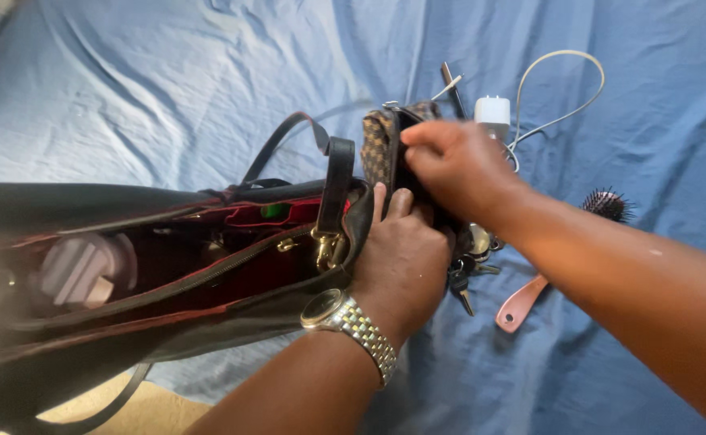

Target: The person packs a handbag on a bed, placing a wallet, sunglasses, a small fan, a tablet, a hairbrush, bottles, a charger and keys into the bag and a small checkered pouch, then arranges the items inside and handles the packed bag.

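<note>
Head camera looked down on a blue bedsheet (167, 80) where both hands met at a small brown checkered pouch (379, 145). The right hand (457, 165) had its fingers curled tight over the pouch's upper edge, gripping it. The left hand (401, 258), with a metal wristwatch (345, 318) on the wrist, pressed against the pouch's lower side, its fingers extended and close together beneath it, touching the pouch. The pouch stood upright just beside the open mouth of a black handbag (127, 266) with a red lining. Keys (461, 282) lay under the hands, a pink-handled hairbrush (562, 266) lay to the right, and a white charger (494, 113) with its cable sat beyond the pouch.
</note>
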